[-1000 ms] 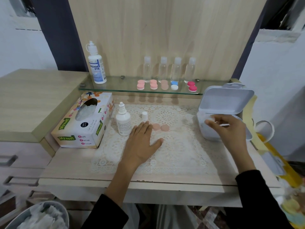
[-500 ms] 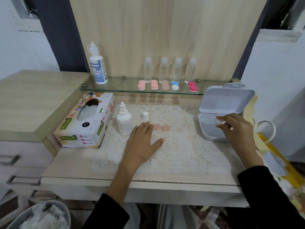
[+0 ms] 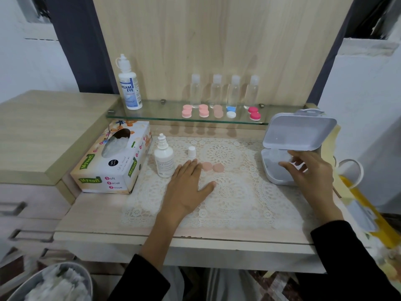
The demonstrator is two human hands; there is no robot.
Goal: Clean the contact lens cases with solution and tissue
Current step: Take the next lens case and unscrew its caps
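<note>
My left hand lies flat on the lace mat, fingertips beside two peach lens-case caps. A small white solution bottle stands uncapped to its left, with its white cap on the mat behind. My right hand hovers over the front edge of an open white plastic box, fingers loosely spread and holding nothing. A tissue box sits at the left. Several coloured lens cases line the glass shelf.
A large solution bottle and several clear small bottles stand on the shelf. A bin of used tissues is at the lower left. A yellow and white bag hangs past the table's right edge.
My right hand drew back from inside the white box to its front edge. The left hand has stayed flat on the mat.
</note>
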